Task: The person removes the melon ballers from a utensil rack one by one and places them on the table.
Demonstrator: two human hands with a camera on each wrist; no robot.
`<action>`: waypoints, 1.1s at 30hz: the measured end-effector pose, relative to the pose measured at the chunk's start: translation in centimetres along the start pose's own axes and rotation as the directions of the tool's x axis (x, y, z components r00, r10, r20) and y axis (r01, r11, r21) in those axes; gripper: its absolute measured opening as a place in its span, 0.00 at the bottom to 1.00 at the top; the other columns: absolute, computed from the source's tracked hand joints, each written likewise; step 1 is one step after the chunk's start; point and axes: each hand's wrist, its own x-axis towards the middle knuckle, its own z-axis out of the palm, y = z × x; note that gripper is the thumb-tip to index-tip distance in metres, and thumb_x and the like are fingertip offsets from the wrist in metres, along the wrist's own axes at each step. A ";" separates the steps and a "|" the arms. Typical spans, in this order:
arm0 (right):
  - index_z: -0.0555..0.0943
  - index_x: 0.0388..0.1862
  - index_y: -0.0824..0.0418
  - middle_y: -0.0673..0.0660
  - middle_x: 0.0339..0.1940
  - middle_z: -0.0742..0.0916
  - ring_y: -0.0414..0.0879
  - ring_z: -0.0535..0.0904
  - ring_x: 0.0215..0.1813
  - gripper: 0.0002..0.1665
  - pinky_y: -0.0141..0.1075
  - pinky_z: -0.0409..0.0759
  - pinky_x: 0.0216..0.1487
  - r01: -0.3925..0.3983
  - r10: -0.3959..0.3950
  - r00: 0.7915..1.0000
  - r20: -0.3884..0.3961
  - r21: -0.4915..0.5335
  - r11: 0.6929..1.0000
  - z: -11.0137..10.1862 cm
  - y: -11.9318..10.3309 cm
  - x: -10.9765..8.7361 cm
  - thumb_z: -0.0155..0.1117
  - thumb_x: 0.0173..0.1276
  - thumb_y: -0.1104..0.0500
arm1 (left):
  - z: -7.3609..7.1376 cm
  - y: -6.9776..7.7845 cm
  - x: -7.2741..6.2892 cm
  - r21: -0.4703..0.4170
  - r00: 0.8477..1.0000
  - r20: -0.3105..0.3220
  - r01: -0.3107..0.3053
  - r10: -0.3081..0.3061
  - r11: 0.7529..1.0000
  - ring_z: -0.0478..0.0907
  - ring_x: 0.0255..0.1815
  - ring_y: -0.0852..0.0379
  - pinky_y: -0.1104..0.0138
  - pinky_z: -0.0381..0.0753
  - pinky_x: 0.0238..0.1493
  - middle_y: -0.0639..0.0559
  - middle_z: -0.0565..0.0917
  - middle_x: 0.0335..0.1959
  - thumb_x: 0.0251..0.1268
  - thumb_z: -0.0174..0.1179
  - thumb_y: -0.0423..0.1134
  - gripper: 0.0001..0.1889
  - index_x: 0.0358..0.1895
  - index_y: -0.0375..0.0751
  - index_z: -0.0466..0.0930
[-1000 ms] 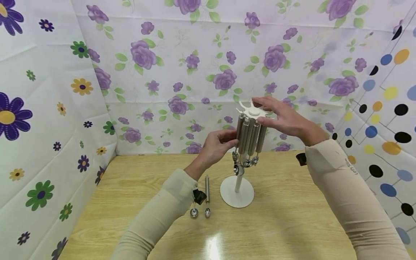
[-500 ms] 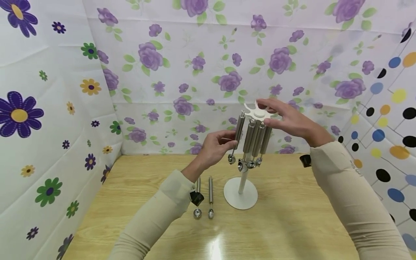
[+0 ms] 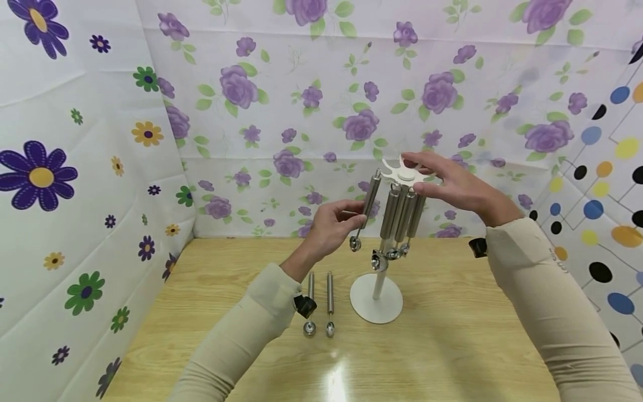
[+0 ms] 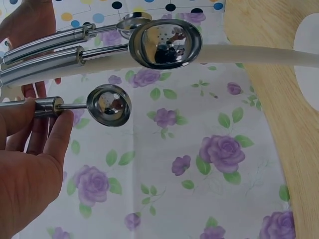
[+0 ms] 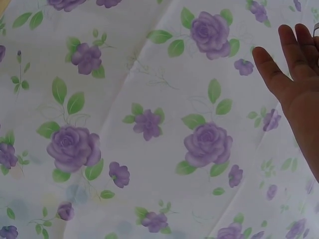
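My left hand (image 3: 334, 226) pinches the steel handle of a melon baller (image 3: 370, 200) with a round bowl. It tilts outward, bowl to the lower left. Its top end is at a hook of the white utensil stand (image 3: 377, 298); whether it hangs there or is free I cannot tell. My right hand (image 3: 452, 184) holds the stand's hooked top (image 3: 406, 176) between thumb and fingers. Several more steel scoops hang below that top, one with an oval bowl (image 4: 164, 44) in the left wrist view. Only part of the right hand (image 5: 301, 84) shows in the right wrist view.
Two steel scoops lie side by side on the wooden table (image 3: 281, 368), a round-bowled scoop (image 3: 310, 328) and a narrow-bowled scoop (image 3: 330, 328), left of the stand's base. Flower-patterned cloth (image 3: 281, 123) stands behind the table, with more patterned cloth at both sides.
The left hand has drawn the melon baller's bowl end leftward, away from the other hanging scoops, so it leans more. The right hand stays on the stand's top. The head view has shifted slightly.
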 end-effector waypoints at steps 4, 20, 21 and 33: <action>0.58 0.81 0.56 0.64 0.75 0.68 0.68 0.62 0.72 0.41 0.69 0.57 0.68 0.003 -0.003 1.000 0.002 -0.012 1.000 -0.1 0.0 -0.1 0.58 0.75 0.46 | -0.3 -0.3 -0.1 -0.015 1.000 -0.007 0.008 -0.008 1.000 0.83 0.50 0.46 0.63 0.84 0.51 0.39 0.82 0.52 0.71 0.60 0.29 0.16 0.60 0.31 0.80; 0.56 0.81 0.56 0.66 0.75 0.67 0.67 0.63 0.72 0.41 0.68 0.59 0.68 0.005 -0.005 1.000 0.009 -0.056 0.998 -0.2 0.0 0.0 0.57 0.76 0.45 | -1.4 -4.6 -2.8 -0.085 0.991 -0.051 0.120 -0.124 0.989 0.83 0.49 0.45 0.63 0.85 0.49 0.37 0.81 0.51 0.71 0.61 0.28 0.18 0.61 0.28 0.78; 0.56 0.81 0.56 0.66 0.75 0.67 0.67 0.63 0.72 0.41 0.68 0.59 0.68 0.003 -0.003 1.000 0.010 -0.059 0.998 -0.2 -0.1 0.0 0.57 0.76 0.45 | -1.5 -4.9 -3.0 -0.094 0.989 -0.056 0.130 -0.135 0.987 0.83 0.49 0.46 0.63 0.86 0.49 0.37 0.80 0.51 0.70 0.61 0.28 0.18 0.62 0.28 0.77; 0.56 0.82 0.55 0.66 0.73 0.69 0.66 0.64 0.71 0.42 0.66 0.61 0.67 -0.011 0.011 1.000 0.006 -0.099 0.995 -0.2 -0.2 0.0 0.57 0.76 0.44 | -2.3 -7.8 -5.3 -0.115 0.965 -0.123 0.216 -0.229 0.970 0.83 0.44 0.50 0.62 0.86 0.46 0.37 0.81 0.46 0.67 0.63 0.25 0.19 0.60 0.26 0.78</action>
